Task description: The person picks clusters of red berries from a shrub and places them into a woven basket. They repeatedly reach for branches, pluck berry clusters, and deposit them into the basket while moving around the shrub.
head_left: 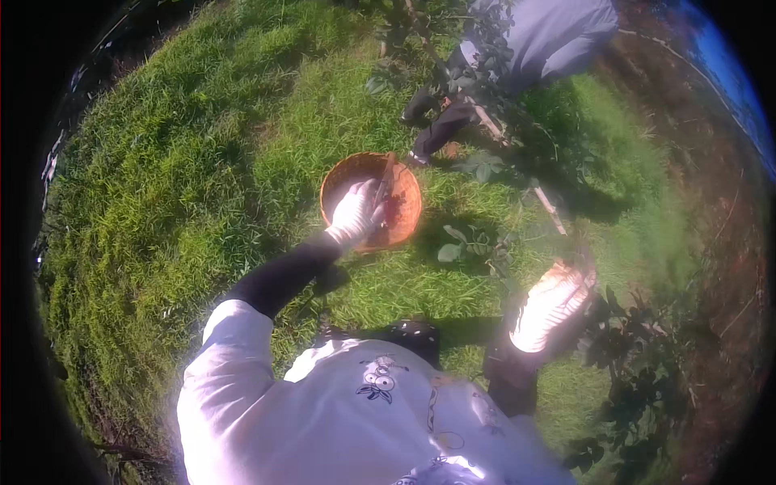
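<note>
A round orange wicker basket (pixel 411 218) stands on the grass in front of me. My left hand (pixel 354 215), in a white glove, reaches over its left side. Against the fingers lies a slim brownish thing that stretches to the basket's far rim; its kind is unclear, and whether the fingers grip it is hard to tell. Small reddish-brown pieces lie inside the basket. To the right, my right hand (pixel 555 300), also gloved, is at the lower end of a pale bare branch (pixel 550 209). Glare and blur hide what its fingers do.
Another person in a light grey top (pixel 558 36) bends over beyond the basket, dark-sleeved arms behind leafy branches (pixel 485 66). A leafy sprig (pixel 458 245) hangs between my hands. Dark foliage (pixel 636 364) stands at the lower right, beside bare brown ground (pixel 721 200). Grass surrounds the basket.
</note>
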`<state>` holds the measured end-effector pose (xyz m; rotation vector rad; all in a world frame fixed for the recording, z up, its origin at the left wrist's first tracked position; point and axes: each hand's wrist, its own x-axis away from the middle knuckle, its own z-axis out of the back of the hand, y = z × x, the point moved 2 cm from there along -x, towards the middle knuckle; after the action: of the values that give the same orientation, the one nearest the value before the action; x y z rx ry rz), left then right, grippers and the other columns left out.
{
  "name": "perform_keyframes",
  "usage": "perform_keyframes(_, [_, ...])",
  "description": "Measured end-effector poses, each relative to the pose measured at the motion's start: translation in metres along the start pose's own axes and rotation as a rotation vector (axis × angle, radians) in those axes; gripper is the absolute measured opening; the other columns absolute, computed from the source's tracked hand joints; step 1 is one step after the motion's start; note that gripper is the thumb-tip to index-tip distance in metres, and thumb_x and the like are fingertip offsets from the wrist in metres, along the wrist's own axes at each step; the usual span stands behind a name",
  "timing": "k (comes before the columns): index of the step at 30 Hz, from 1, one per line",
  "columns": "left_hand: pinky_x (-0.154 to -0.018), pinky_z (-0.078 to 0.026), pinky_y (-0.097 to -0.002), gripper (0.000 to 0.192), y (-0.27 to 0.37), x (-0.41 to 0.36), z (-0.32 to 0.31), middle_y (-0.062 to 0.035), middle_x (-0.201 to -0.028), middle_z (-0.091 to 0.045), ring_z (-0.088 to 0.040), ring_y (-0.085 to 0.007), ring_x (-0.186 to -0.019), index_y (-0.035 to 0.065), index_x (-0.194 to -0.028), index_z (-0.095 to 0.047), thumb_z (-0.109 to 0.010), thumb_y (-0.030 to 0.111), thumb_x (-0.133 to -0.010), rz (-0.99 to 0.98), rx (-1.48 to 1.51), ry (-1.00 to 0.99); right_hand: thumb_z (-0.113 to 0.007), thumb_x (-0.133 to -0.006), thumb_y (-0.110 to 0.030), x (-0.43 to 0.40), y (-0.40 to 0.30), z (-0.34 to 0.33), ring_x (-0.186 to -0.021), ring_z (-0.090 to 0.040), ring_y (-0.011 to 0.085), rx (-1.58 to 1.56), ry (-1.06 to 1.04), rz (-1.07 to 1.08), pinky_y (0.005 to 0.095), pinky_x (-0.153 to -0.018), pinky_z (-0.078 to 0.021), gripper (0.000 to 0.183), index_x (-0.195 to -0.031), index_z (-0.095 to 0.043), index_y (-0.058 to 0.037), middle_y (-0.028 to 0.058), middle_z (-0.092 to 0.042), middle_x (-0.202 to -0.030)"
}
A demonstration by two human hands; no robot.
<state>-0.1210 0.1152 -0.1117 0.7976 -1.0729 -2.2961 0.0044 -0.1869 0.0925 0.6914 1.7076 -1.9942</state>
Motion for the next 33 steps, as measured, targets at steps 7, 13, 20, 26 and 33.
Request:
perform_keyframes(7, [-0.097,-0.045,-0.0402,0.119,-0.069,-0.069,-0.073,-0.024,-0.137,-0.043,-0.053,-0.0348,-0.118,0.0009,-0.149,-0.01,-0.074,0.06,-0.067,0.663,-0.259,-0.286,-0.05,-0.096,-0.032,-0.103,-0.025,0.034,-0.084,-0.058,0.0201,0.131,-0.347,0.376,0.0302,-0.065,-0.0543,0.053,-0.133,-0.041,0.0058,0.0161,-0.059,-0.108])
perform_keyframes(13, [-0.09,-0.05,-0.0466,0.079,-0.022,-0.125,-0.144,-0.024,-0.147,-0.027,-0.054,-0.0317,-0.119,0.0433,-0.148,-0.008,-0.056,0.047,-0.086,0.897,-0.011,-0.224,-0.052,-0.084,-0.02,-0.137,-0.075,0.01,-0.069,-0.054,0.0227,-0.262,-0.084,-0.036,0.0328,-0.058,-0.0483,0.026,-0.094,-0.051,0.0039,0.0124,-0.054,-0.079])
perform_keyframes(20, [-0.073,-0.049,-0.0288,0.047,-0.111,-0.163,-0.151,-0.0062,-0.091,-0.061,-0.057,-0.015,-0.079,0.0014,-0.114,-0.048,-0.069,0.027,-0.082,0.443,0.317,0.085,-0.049,-0.094,-0.034,-0.148,-0.006,0.014,-0.049,-0.041,0.0121,-0.508,-0.282,-0.054,0.0244,-0.045,-0.0362,0.042,-0.12,-0.046,-0.0017,0.004,-0.048,-0.066])
perform_keyframes(26, [-0.074,-0.046,-0.0256,0.026,0.044,-0.209,-0.084,-0.0056,-0.089,-0.059,-0.056,-0.0129,-0.08,0.0037,-0.111,-0.05,-0.057,0.021,-0.092,0.195,0.145,-0.063,-0.048,-0.098,-0.038,-0.159,0.021,0.041,-0.036,-0.025,0.0014,-0.5,-0.146,-0.153,0.0172,-0.032,-0.0197,0.047,-0.137,-0.045,-0.0124,-0.0058,-0.042,-0.058])
perform_keyframes(33, [-0.066,-0.046,-0.0224,0.01,0.007,-0.145,-0.048,-0.0007,-0.085,-0.057,-0.054,-0.0079,-0.074,0.008,-0.101,-0.052,-0.056,0.008,-0.092,0.176,0.786,-0.136,-0.06,-0.092,-0.034,-0.304,-0.036,0.023,-0.065,-0.054,0.0087,-0.488,-0.008,0.007,0.0233,-0.06,-0.0432,0.039,-0.121,-0.059,-0.0079,0.0019,-0.064,-0.089])
